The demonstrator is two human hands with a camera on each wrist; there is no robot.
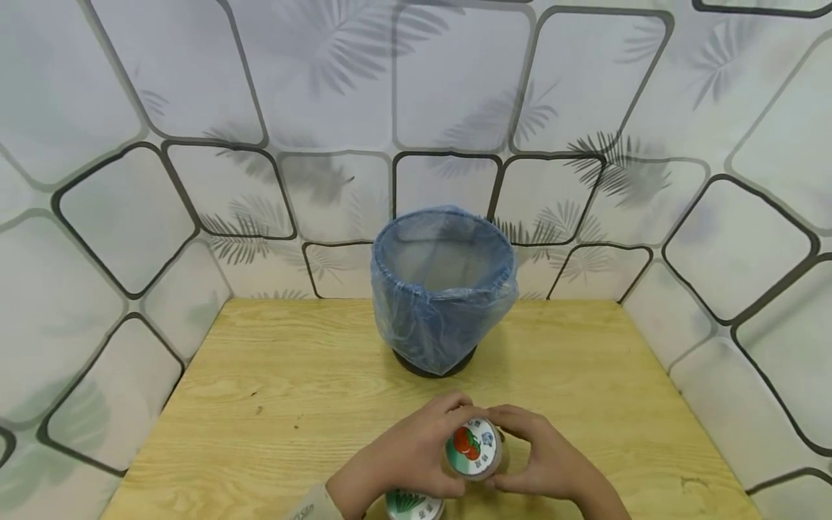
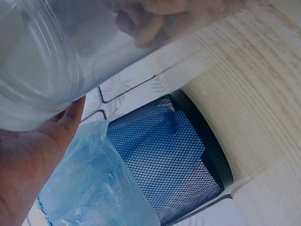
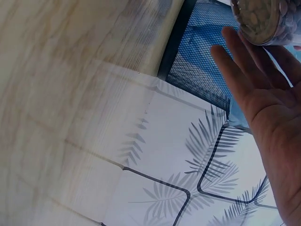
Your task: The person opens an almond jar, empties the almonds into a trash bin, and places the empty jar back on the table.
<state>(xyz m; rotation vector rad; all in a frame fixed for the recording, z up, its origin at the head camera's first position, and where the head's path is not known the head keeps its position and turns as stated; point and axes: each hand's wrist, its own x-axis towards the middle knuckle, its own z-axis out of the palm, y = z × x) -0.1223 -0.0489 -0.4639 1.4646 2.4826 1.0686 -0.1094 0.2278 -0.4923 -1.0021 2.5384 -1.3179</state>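
My left hand [image 1: 422, 444] grips a clear jar [image 2: 101, 40] near its lid end. Its round lid [image 1: 474, 448] is green and white with a red fruit picture and faces up toward me. Brown nut-like pieces [image 3: 256, 16] lie inside the jar, at its base end. Beside the jar's right side is my right hand [image 1: 546, 462], fingers and thumb spread around it. In the right wrist view those fingers reach out fairly straight, with the tips at the jar's base; firm contact cannot be made out. A second round lid [image 1: 412, 505] with a green leaf picture shows partly below my left wrist.
A dark mesh waste bin [image 2: 160, 155] stands at the back middle of the wooden table [image 1: 292, 375]. Its rim is lined with a blue plastic bag [image 1: 429, 318]. Patterned wall panels [image 1: 338, 195] close off the back and both sides.
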